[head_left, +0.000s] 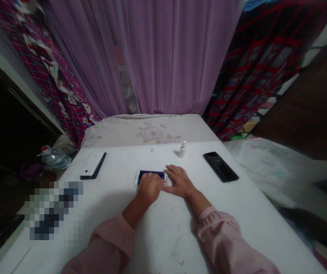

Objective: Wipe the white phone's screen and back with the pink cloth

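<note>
A white phone [137, 178] with a dark blue screen lies sideways on the white table [163, 236]. My left hand [149, 187] rests over the lower middle of its screen, fingers curled; a small pinkish piece, perhaps cloth, shows beside its fingertips at the phone's right end. Whether the left fingers grip that piece is hard to make out. My right hand [178, 182] lies at the phone's right end with thumb and fingers apart, its fingertips touching the phone's edge. Behind the hands stands a small white spray bottle [183, 149].
Two stacked phones [93, 166], the upper one white, lie at the left. A black phone [221, 166] lies at the right. A tiny light square [152, 150] sits behind the middle phone. Purple curtains [169, 57] hang past the table's far edge. A blurred patch covers the left front.
</note>
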Available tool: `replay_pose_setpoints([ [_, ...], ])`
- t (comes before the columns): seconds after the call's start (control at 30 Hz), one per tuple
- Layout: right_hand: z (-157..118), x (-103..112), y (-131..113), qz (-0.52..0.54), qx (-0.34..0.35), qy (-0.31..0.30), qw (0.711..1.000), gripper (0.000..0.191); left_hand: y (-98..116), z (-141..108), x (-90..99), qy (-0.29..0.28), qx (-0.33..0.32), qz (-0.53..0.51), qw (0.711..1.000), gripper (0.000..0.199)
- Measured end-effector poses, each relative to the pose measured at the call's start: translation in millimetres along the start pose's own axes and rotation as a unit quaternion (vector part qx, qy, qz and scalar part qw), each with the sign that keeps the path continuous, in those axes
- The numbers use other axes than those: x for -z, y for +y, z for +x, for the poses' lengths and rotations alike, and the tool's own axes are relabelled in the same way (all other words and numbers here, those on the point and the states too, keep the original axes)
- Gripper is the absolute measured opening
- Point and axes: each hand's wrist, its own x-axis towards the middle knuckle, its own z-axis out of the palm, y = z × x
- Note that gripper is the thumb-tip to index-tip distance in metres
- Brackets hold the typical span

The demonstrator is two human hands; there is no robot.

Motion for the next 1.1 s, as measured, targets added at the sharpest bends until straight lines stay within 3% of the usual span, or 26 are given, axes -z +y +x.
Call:
replay_pose_setpoints([
  [0.27,-0.2,2.1,-0.6,-0.005,-0.001,-0.011,1.0,0.076,-0.2,32.7,7.8,0.011,0.053,0.036,0.998,0.026],
  [0.47,-0.2,2.2,-1.4,-0.007,0.001,-0.011,1.0,0.075,-1.8,16.6,4.4,0.014,0.036,0.029,0.999,0.026],
  [0.67,0.1,-0.5,1.0,-0.006,0.001,-0.008,1.0,0.079,-18.3,-7.9,4.9,0.023,0.025,0.002,0.999,0.024],
  [1.1,-0.6,0.1,0.9,-0.013,0.001,-0.007,1.0,0.079,-52.2,0.2,22.6,0.043,0.124,0.052,0.99,0.026],
])
